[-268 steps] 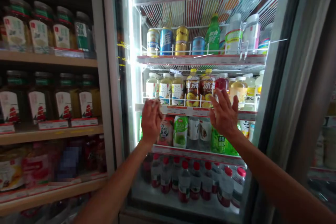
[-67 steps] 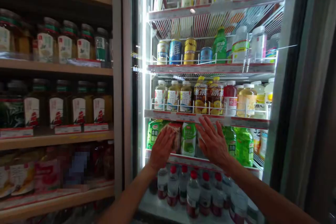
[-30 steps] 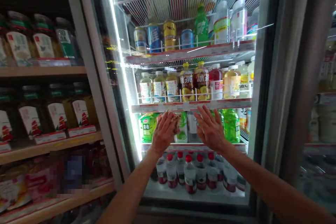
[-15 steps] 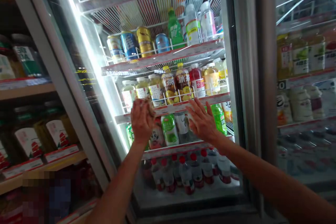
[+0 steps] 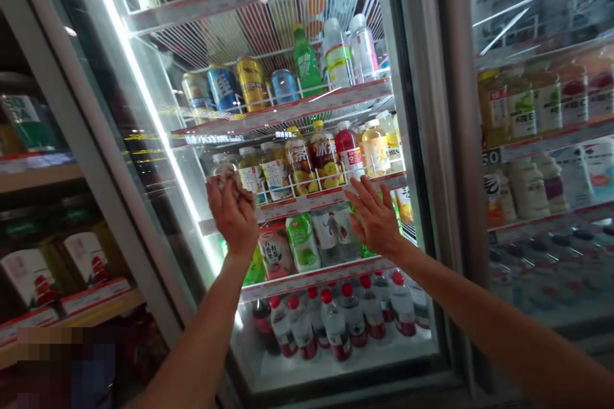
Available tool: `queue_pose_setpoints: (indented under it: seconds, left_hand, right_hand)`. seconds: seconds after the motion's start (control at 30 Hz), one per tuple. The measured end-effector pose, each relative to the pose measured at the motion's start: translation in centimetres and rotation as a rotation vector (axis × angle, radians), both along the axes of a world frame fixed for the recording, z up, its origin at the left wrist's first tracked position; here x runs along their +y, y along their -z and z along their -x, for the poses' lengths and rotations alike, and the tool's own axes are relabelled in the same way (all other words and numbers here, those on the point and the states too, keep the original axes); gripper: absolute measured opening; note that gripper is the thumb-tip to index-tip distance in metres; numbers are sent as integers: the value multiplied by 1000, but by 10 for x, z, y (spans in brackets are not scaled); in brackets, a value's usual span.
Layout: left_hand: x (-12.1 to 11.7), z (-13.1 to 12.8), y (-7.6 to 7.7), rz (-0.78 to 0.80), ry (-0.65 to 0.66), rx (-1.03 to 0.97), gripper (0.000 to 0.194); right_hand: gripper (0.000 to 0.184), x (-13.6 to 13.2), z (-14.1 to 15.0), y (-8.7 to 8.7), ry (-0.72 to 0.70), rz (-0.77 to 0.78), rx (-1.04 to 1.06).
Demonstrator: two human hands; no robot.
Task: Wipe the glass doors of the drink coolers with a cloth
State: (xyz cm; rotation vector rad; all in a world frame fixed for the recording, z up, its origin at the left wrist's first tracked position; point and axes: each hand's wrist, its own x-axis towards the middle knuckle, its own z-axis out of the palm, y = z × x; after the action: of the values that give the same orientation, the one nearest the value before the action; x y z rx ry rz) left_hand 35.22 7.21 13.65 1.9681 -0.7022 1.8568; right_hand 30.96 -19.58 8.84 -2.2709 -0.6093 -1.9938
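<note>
My left hand (image 5: 232, 220) is closed on a crumpled, light-brown cloth (image 5: 241, 189) and presses it to the glass door of a lit drinks fridge (image 5: 314, 364). The cloth lies over the left end of the third visible shelf, partly hiding a pale tea bottle. Fingers spread, my right hand (image 5: 377, 220) rests flat at the glass, holding nothing. Behind its fingertips are a red-drink bottle (image 5: 349, 147) and the shelf's price strip (image 5: 330, 197). Brown iced tea bottles (image 5: 323, 153) stand between the two hands.
Cans (image 5: 251, 83) line the shelf above, and red-capped water bottles (image 5: 336, 326) fill the bottom. A metal door frame (image 5: 439, 108) bounds the glass on the right, beside another fridge of bottles (image 5: 522, 102). Wooden shelves (image 5: 43, 179) with jars stand left.
My left hand has moved with the cloth from the lower shelf up and to the left across the glass. My right hand has shifted slightly upward. The view has tilted and turned right.
</note>
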Motion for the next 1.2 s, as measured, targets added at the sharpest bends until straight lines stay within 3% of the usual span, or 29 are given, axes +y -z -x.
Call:
queue_pose_setpoints:
  seconds: [0.07, 0.2, 0.23, 0.37, 0.53, 0.63, 0.7, 0.8, 0.87, 0.93, 1.0, 1.07, 1.13, 1.2]
  left_hand:
    - [-10, 1, 6, -35, -9, -62, 47]
    - [-21, 3, 14, -336, 5, -95, 40]
    - [-18, 3, 10, -298, 0, -107, 40]
    - [-8, 3, -11, 175, 16, -137, 40]
    - [-52, 17, -8, 74, 306, 47, 51]
    - [-72, 31, -1, 175, 546, 152, 49]
    - [-68, 39, 3, 240, 636, 196, 46]
    - [-45, 41, 15, 400, 567, 159, 43]
    - [-28, 35, 28, 487, 384, 115, 45]
    - [-16, 27, 44, 431, 146, 132, 51]
    - [-9, 21, 60, 297, -51, 181, 55]
    - [-8, 20, 75, 222, -129, 198, 56]
    - [-12, 24, 90, 190, -128, 190, 56]
    - [-21, 31, 104, 157, -95, 180, 56]
  right_hand:
    - [48, 3, 0, -1, -2, 10, -3]
    - [47, 10, 1, -1, -24, 27, -17]
    - [48, 9, 1, 0, -26, 24, -12]
    - [52, 5, 5, -3, -48, -4, 2]
    - [51, 38, 8, -20, -280, 64, -23]
    - [46, 75, 1, -31, -374, 94, 25]
    - [44, 97, -7, -38, -353, 63, 47]
    - [45, 128, -17, -48, -265, 2, 28]
    - [45, 145, -21, -55, -211, -12, -3]
    - [42, 153, -23, -57, -179, 3, -29]
    - [39, 141, -22, -51, -160, 34, -54]
    - [38, 105, -20, -37, -138, 21, -88]
    - [41, 55, -18, -18, -102, -107, -143]
    - [47, 9, -16, 0, -33, -355, -223]
